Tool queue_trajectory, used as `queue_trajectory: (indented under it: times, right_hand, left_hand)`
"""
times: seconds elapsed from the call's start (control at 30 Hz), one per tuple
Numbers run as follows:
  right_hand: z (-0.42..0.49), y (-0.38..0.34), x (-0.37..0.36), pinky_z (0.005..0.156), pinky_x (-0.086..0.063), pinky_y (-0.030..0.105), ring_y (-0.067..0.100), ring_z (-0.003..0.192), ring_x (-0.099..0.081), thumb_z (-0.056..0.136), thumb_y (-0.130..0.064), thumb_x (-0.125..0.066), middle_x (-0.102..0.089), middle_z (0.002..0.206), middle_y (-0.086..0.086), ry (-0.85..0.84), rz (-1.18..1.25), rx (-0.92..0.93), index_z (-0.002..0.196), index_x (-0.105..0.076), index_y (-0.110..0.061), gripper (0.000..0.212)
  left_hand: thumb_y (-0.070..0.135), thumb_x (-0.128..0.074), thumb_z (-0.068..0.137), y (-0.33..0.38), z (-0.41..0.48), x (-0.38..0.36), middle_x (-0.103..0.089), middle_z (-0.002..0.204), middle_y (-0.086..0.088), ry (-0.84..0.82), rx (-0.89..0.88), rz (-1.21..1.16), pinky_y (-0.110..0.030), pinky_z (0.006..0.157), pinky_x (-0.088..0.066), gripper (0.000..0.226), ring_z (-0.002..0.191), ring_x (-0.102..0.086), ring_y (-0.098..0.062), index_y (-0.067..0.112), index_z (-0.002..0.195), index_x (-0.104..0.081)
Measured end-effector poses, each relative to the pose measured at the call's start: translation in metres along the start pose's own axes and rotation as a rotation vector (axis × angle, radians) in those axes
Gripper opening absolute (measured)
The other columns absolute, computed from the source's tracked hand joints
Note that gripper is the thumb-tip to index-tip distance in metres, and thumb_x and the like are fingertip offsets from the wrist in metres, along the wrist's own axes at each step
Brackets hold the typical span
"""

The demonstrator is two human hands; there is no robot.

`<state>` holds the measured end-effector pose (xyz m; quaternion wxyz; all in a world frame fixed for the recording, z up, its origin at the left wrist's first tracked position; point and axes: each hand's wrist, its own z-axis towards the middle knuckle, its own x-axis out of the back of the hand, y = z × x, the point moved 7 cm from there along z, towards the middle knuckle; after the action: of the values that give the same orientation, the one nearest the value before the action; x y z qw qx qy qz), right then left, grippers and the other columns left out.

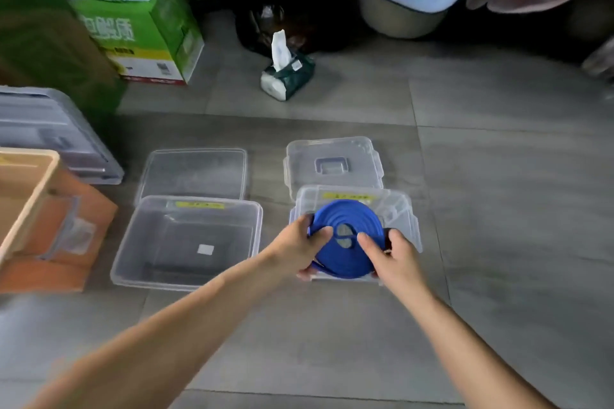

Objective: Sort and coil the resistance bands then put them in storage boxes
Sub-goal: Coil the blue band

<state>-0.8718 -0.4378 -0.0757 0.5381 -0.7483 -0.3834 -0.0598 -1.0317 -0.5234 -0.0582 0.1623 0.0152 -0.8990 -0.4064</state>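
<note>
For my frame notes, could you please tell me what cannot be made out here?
Head view only.
Floor of the right box: hidden by the band, left hand and right hand.
Whether the band rests in it or hangs above: unclear.
Text on the yellow labels: too small, blurred.
Part of the cardboard box: cut off by the left edge.

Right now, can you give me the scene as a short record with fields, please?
Hands: left hand and right hand both grip the blue band
Band: coiled flat, held over the right box
Left box: open, no band inside
Lids: left lid, right lid, both off, lying behind their boxes
Other: tissue pack farther back
</note>
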Motion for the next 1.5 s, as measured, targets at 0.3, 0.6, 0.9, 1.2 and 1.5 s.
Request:
queue_trajectory:
  times: [0.3, 0.6, 0.9, 1.2, 1.5]
  right_hand:
    - [0.048, 0.002, -0.023, 0.075, -0.055, 0.041, 0.026, 0.080, -0.066, 0.090, -0.047, -0.049, -0.065, 0.093, 0.006, -0.235, -0.256, -0.060, 0.101, -0.052, -0.013, 0.036]
    - [0.053, 0.022, -0.058, 0.049, -0.037, 0.026, 0.025, 0.070, -0.062, 0.094, -0.042, -0.046, -0.062, 0.083, 0.008, -0.334, -0.446, -0.088, 0.100, -0.052, -0.009, 0.034]
    - [0.076, 0.060, -0.091, 0.066, -0.056, 0.038, 0.032, 0.068, -0.067, 0.080, -0.017, -0.061, -0.068, 0.090, 0.018, -0.380, -0.366, -0.298, 0.099, -0.061, -0.004, 0.023]
    - [0.070, 0.063, -0.082, 0.045, -0.050, 0.027, 0.026, 0.058, -0.064, 0.077, -0.015, -0.064, -0.065, 0.090, 0.018, -0.315, -0.322, -0.272, 0.109, -0.044, -0.005, 0.039]
    - [0.054, 0.034, -0.063, 0.043, -0.036, 0.024, 0.015, 0.054, -0.052, 0.082, -0.039, -0.064, -0.052, 0.069, 0.003, -0.294, -0.568, -0.170, 0.110, -0.044, -0.005, 0.048]
  left_hand:
    - [0.031, -0.035, 0.099, -0.013, 0.052, -0.011, -0.056, 0.071, -0.010, -0.012, 0.149, 0.168, -0.026, 0.039, -0.050, 0.021, 0.040, -0.057, -0.020, 0.012, 0.104, -0.041]
    - [0.022, -0.031, 0.101, -0.036, 0.050, -0.014, -0.062, 0.092, -0.020, -0.037, 0.313, 0.295, -0.033, 0.055, -0.054, 0.036, 0.056, -0.057, -0.026, 0.004, 0.132, -0.036]
    - [0.001, -0.040, 0.095, -0.087, 0.076, -0.031, -0.058, 0.085, -0.020, -0.005, 0.621, 0.042, -0.036, 0.086, -0.053, 0.020, 0.075, -0.059, -0.030, -0.001, 0.114, -0.046]
    - [0.003, -0.043, 0.093, -0.085, 0.080, -0.028, -0.058, 0.115, -0.023, 0.027, 0.458, 0.148, -0.034, 0.071, -0.053, 0.034, 0.082, -0.058, -0.031, 0.002, 0.126, -0.045]
    - [0.014, -0.038, 0.097, -0.064, 0.046, -0.022, -0.060, 0.112, -0.016, -0.135, 0.424, 0.322, -0.034, 0.072, -0.055, 0.033, 0.090, -0.063, -0.028, 0.009, 0.129, -0.046]
